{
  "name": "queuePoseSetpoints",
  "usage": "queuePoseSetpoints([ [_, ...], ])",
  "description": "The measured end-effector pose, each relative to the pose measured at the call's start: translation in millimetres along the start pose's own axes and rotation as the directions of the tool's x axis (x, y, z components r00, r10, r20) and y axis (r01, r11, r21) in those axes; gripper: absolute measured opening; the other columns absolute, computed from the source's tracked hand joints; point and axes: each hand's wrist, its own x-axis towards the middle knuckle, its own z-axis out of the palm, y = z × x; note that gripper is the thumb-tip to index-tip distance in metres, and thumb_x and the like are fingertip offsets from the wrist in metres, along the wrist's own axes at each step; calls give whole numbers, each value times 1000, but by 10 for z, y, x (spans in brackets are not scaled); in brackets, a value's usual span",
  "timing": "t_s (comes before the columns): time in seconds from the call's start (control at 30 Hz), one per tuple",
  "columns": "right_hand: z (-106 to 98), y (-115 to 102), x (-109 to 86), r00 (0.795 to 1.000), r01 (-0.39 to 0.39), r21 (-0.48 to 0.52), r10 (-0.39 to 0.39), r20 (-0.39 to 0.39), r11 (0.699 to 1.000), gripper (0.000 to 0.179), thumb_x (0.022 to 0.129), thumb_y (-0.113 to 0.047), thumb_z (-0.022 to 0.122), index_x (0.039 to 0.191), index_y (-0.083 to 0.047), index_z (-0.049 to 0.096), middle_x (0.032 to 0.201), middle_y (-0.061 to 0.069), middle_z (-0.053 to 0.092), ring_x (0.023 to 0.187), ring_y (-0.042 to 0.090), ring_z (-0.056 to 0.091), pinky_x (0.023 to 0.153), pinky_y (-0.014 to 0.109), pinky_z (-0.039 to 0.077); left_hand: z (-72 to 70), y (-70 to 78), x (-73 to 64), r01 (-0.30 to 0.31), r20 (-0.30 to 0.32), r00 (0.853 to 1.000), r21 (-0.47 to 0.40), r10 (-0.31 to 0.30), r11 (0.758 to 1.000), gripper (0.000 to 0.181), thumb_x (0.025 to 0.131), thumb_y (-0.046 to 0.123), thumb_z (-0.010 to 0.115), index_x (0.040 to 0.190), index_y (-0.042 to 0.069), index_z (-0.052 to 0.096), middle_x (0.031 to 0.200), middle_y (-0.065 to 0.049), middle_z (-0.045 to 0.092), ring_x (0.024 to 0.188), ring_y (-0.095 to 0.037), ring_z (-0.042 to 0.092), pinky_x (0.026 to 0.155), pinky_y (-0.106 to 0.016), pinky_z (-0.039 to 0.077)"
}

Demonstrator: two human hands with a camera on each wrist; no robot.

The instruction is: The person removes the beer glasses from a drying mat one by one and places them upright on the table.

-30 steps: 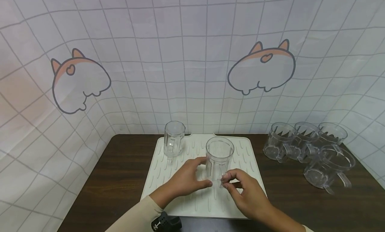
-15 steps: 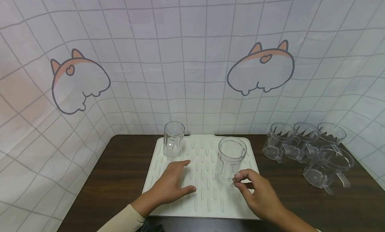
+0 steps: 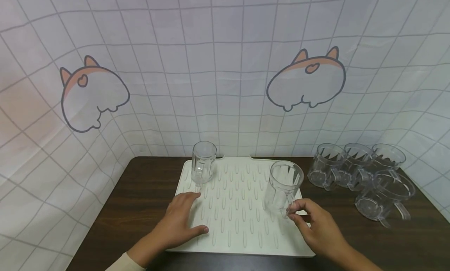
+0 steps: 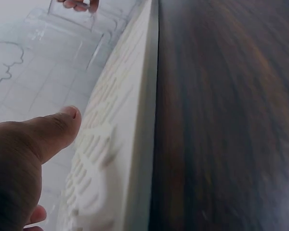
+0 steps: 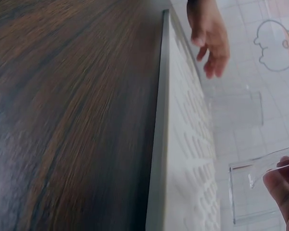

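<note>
By its handle, my right hand (image 3: 318, 228) pinches a clear mug (image 3: 279, 191) between thumb and fingertips. This mug is upright over the right part of a white ridged drying mat (image 3: 242, 226); in the right wrist view, the mug (image 5: 250, 204) appears beside the mat's ridged top. My left hand (image 3: 177, 220) hovers above the mat's front left part, thumb and fingers spread apart, holding nothing. Another clear mug (image 3: 204, 163) stands upright at the mat's back left corner, its handle facing forward, just beyond the left fingertips.
Several more clear mugs stand close together on the dark wooden table (image 3: 337, 239) at the right, among them a front mug (image 3: 383, 197) with its handle toward the front right. A white gridded curtain (image 3: 225, 87) encloses the back and sides.
My right hand has carried the mug rightward over the mat. My left hand has come away from that mug and moved left toward the mat's front left.
</note>
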Motion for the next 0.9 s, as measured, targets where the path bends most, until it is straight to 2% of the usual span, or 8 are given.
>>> queuePoseSetpoints([
  [0.17, -50, 50, -65, 999, -36, 1, 36, 4, 999, 40, 75, 20, 79, 100, -7, 62, 96, -3, 67, 87, 3, 68, 70, 15, 55, -40, -107, -112, 16, -34, 999, 21, -16, 1000, 94, 69, 39, 95, 144, 3, 51, 144, -18, 49, 137, -40, 39, 107, -64, 32],
  [0.43, -198, 95, -147, 995, -99, -31, 99, 26, 995, 39, 75, 20, 78, 101, -5, 62, 97, -3, 68, 86, 6, 69, 70, 16, 55, -92, -268, -242, 104, -20, 994, 62, -103, 993, 102, 66, 49, 94, 146, 4, 50, 148, -21, 44, 138, -44, 37, 105, -69, 30],
  [0.7, -353, 159, -219, 995, -103, -62, 104, 3, 993, 41, 75, 20, 78, 100, -8, 62, 96, -5, 68, 87, -1, 66, 70, 13, 52, -140, -363, -325, 180, 62, 981, 67, -185, 981, 113, 67, 63, 89, 151, 2, 44, 153, -23, 38, 142, -46, 30, 107, -71, 23],
  [0.9, -449, 240, -287, 997, -84, -85, 83, -9, 993, 45, 72, 20, 80, 101, -9, 63, 97, -6, 67, 87, -1, 65, 70, 13, 52, -135, -422, -389, 199, 79, 976, 43, -202, 979, 116, 66, 66, 87, 152, 2, 42, 155, -24, 36, 143, -46, 27, 108, -70, 19],
])
